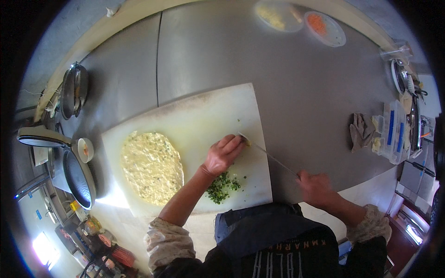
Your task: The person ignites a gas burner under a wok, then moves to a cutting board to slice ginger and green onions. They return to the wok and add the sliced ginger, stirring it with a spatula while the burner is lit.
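Observation:
My right hand (314, 187) grips the handle of a long knife (278, 160), whose blade reaches left across the edge of a white cutting board (222, 107). At the blade's far end are the curled fingers of my left hand (226, 153). A small yellowish bit shows by those fingertips; what they hold is hidden. Just below my left hand lies a pile of chopped green onion (222, 189), with a few loose bits around it. On the board's left part is a flat, oval, pale yellow egg pancake (153, 168) flecked with green.
At the left are an open double-sided frying pan (78, 177), a small white bowl (85, 150) and a dark oval pan (74, 91). Plastic containers with yellow shreds (278, 17) and orange shreds (325, 29) stand far back. To the right are a grey cloth (361, 132) and clear plastic boxes (394, 133).

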Demonstrator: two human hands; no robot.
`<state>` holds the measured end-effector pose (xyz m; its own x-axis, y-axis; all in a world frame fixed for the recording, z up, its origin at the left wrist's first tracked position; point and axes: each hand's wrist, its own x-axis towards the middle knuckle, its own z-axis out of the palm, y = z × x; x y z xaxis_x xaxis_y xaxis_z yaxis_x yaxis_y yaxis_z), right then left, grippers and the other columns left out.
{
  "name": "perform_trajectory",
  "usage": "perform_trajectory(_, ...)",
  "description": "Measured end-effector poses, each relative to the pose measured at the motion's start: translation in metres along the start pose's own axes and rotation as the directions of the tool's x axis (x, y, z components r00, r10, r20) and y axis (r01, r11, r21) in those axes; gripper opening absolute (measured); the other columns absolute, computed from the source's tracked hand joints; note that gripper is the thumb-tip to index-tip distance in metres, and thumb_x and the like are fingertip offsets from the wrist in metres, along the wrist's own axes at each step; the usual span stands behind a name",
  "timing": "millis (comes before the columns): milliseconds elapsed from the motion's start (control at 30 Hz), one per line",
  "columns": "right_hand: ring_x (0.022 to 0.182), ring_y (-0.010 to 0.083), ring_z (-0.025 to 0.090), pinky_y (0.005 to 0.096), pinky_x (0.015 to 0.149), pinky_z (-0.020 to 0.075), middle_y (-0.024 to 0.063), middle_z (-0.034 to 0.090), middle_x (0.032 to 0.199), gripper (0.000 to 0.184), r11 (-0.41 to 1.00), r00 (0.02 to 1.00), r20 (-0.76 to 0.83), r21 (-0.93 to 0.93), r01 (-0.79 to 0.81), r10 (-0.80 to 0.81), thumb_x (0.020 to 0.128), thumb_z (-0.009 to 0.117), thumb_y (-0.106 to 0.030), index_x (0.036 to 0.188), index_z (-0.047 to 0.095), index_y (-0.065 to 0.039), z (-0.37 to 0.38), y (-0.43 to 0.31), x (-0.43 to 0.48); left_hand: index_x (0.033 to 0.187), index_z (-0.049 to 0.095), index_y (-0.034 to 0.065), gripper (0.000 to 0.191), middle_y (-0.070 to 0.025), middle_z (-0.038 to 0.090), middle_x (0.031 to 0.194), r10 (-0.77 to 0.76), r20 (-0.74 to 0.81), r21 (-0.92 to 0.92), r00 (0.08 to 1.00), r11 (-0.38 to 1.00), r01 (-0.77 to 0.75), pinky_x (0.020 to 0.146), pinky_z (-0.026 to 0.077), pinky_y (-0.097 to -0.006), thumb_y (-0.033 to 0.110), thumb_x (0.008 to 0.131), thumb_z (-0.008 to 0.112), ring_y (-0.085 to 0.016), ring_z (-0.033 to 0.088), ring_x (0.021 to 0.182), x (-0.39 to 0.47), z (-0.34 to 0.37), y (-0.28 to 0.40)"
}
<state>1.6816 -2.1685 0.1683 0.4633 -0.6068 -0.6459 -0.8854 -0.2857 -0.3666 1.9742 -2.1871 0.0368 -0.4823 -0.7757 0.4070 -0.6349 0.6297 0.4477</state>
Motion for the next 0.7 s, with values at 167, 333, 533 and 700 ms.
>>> perform_trajectory(167, 0.060, 0.0364, 0.059, 0.0501, 0.053, 0.0408, 0.0171, 0.059, 0.069, 0.017, 0.994, 0.999, -0.030, 0.099, -0.037, 0.040, 0.090, 0.048, -0.019, 0.094, 0.049, -0.003, 0.021, -0.003, 0.023, 0.097, 0.063, 0.0028, 0.038, -0.0096, 0.057, 0.107, 0.014, -0.031, 0.001, 0.999, 1.000, -0.014, 0.071, 0.053, -0.0344, 0.005, 0.059, 0.059, -0.027, 0.057, 0.096, 0.000, 0.002, -0.001)
perform_trajectory(333, 0.055, 0.0342, 0.058, 0.0446, 0.051, 0.0438, 0.0167, 0.059, 0.066, 0.016, 0.999, 0.993, -0.115, -0.008, 0.034, -0.035, 0.091, 0.046, -0.019, 0.090, 0.048, -0.003, 0.012, -0.004, 0.005, 0.098, 0.063, 0.0031, 0.038, -0.0085, 0.055, 0.107, 0.024, -0.041, -0.021, 0.999, 0.999, -0.024, 0.072, 0.053, -0.0340, 0.005, 0.060, 0.059, -0.026, 0.056, 0.097, 0.003, 0.000, 0.000)
perform_trajectory(533, 0.054, 0.0313, 0.058, 0.0416, 0.052, 0.0456, 0.0163, 0.059, 0.066, 0.016, 0.999, 0.999, -0.046, -0.031, 0.026, -0.027, 0.091, 0.045, -0.017, 0.090, 0.047, -0.001, 0.004, -0.012, 0.003, 0.098, 0.063, 0.0032, 0.038, -0.0080, 0.055, 0.105, 0.026, -0.043, -0.020, 0.999, 0.999, -0.026, 0.072, 0.052, -0.0332, 0.005, 0.061, 0.059, -0.025, 0.056, 0.097, 0.005, -0.001, 0.000)
perform_trajectory(700, 0.057, 0.0293, 0.059, 0.0408, 0.053, 0.0456, 0.0161, 0.059, 0.067, 0.016, 1.000, 0.997, -0.076, -0.001, 0.027, -0.027, 0.091, 0.045, -0.016, 0.091, 0.048, -0.001, 0.020, -0.013, 0.027, 0.098, 0.063, 0.0029, 0.037, -0.0080, 0.054, 0.106, 0.022, -0.037, 0.017, 0.999, 1.000, -0.021, 0.072, 0.052, -0.0332, 0.005, 0.061, 0.058, -0.025, 0.056, 0.097, 0.003, 0.001, 0.000)
